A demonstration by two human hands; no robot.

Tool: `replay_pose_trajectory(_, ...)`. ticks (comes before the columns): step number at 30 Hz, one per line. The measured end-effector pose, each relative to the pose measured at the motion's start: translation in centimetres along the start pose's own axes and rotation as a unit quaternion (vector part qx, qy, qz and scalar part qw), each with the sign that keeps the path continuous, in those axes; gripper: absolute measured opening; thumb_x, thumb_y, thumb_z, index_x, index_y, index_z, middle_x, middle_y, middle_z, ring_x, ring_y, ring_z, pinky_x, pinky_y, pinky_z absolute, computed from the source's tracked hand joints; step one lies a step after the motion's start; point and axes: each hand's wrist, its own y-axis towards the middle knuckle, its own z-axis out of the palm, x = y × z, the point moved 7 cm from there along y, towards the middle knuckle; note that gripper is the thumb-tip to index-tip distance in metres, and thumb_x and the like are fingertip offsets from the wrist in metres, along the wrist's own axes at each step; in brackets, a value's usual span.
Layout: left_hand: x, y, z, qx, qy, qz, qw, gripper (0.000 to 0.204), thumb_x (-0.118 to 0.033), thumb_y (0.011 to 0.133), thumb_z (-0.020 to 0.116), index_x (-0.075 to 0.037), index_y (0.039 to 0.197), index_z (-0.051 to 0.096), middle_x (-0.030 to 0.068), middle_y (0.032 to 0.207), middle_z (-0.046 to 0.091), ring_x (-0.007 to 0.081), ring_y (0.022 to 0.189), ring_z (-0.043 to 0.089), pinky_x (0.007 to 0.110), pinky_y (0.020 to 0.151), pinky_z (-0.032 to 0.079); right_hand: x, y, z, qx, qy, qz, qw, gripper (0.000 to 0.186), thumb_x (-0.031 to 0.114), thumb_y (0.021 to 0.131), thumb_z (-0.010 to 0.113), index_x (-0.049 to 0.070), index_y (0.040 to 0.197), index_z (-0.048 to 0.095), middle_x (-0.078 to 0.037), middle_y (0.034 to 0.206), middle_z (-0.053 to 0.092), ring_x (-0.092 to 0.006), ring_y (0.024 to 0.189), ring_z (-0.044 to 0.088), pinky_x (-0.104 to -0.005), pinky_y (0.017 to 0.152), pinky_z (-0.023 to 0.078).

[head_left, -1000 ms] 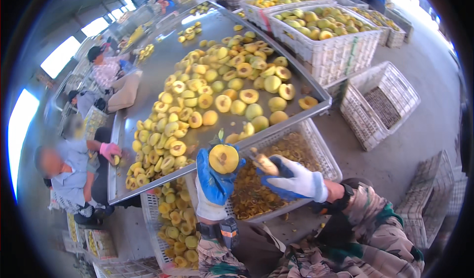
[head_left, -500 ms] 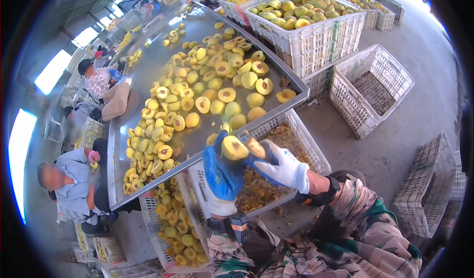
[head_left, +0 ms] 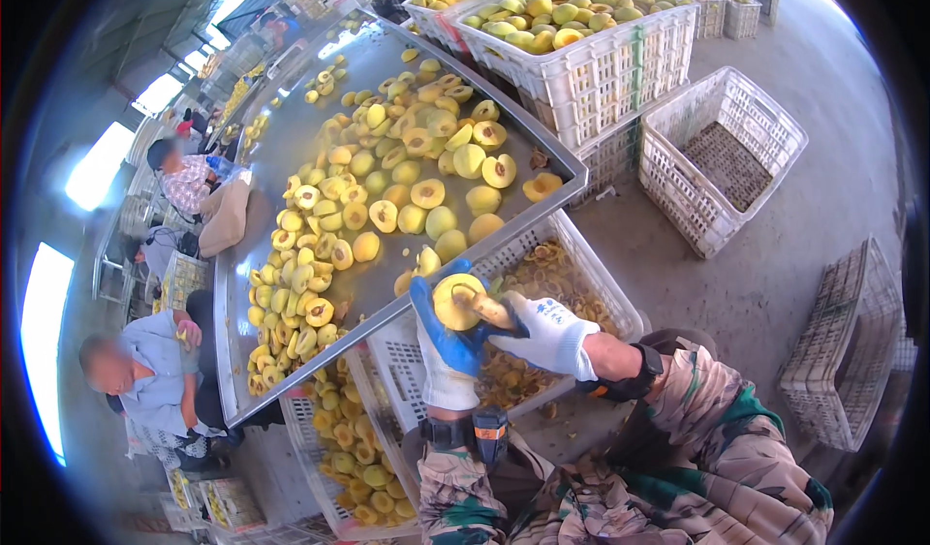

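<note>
My left hand (head_left: 445, 351), in a white and blue glove, grips a halved yellow fruit (head_left: 450, 298), cut face up. My right hand (head_left: 542, 337), gloved alike, is closed on a small tool with a light handle (head_left: 492, 314), its working end against the cut face. Just beyond is a steel tray (head_left: 262, 157) bearing many halved and whole fruits (head_left: 426, 194). Under my hands stands a white crate (head_left: 612, 298) of dark yellow scraps (head_left: 538, 279); left of it, another crate (head_left: 320, 448) holds fruit halves (head_left: 363, 467).
A co-worker (head_left: 150, 371) sits left of the tray; others (head_left: 184, 182) are farther back. Stacked crates (head_left: 601, 80) of fruit stand at the back right. An empty crate (head_left: 697, 216) and another crate (head_left: 823, 371) stand on the floor at the right.
The fruit in my left hand has turned and the tool has moved onto its cut face. The view has shifted, with the tray appearing further up and left.
</note>
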Motion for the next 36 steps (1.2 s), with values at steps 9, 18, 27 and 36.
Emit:
replay_pose_trajectory(9, -0.1, 0.4, -0.3, -0.063, 0.072, 0.06, 0.994, 0.054, -0.052, 0.096, 0.035, -0.007, 0.119, 0.056, 0.0047, 0.108, 0.062, 0.0177, 0.096, 0.058, 0.032, 0.084, 0.049, -0.8, -0.2, 1.2, -0.008, -0.027, 0.032, 0.999, 0.038, 0.032, 0.087, 0.057, -0.001, 0.103, 0.047, -0.026, 0.087, 0.062, -0.0432, 0.085, 0.06, -0.0484, 0.073, 0.047)
replay_pose_trajectory(18, -1.2, 0.5, -0.9, -0.045, 0.277, -0.02, 0.96, 0.049, -0.047, 0.098, 0.036, -0.006, 0.106, 0.061, 0.004, 0.09, 0.063, 0.0123, 0.075, 0.058, 0.022, 0.062, 0.048, -1.8, -0.2, 2.5, 0.002, -0.059, 0.02, 0.998, 0.033, 0.026, 0.089, 0.056, -0.002, 0.102, 0.044, -0.026, 0.078, 0.061, -0.0434, 0.077, 0.059, -0.0468, 0.064, 0.046)
replay_pose_trajectory(27, -0.8, -0.3, -1.2, -0.067, 0.149, -0.044, 0.986, 0.048, -0.046, 0.098, 0.034, -0.006, 0.109, 0.059, 0.0058, 0.09, 0.065, 0.0159, 0.074, 0.062, 0.026, 0.059, 0.052, -1.2, -0.3, 3.2, -0.003, 0.015, 0.004, 1.0, 0.037, 0.027, 0.086, 0.06, -0.001, 0.105, 0.045, -0.026, 0.086, 0.061, -0.0436, 0.084, 0.06, -0.0472, 0.069, 0.047)
replay_pose_trajectory(36, -0.2, -0.1, -1.8, -0.052, 0.221, 0.012, 0.974, 0.04, -0.034, 0.1, 0.035, -0.001, 0.111, 0.056, 0.007, 0.102, 0.063, 0.0179, 0.086, 0.06, 0.028, 0.075, 0.05, -1.7, -0.4, 3.1, 0.032, -0.032, 0.054, 0.998, 0.034, 0.028, 0.09, 0.055, -0.002, 0.104, 0.046, -0.027, 0.086, 0.062, -0.0429, 0.083, 0.06, -0.0474, 0.069, 0.046)
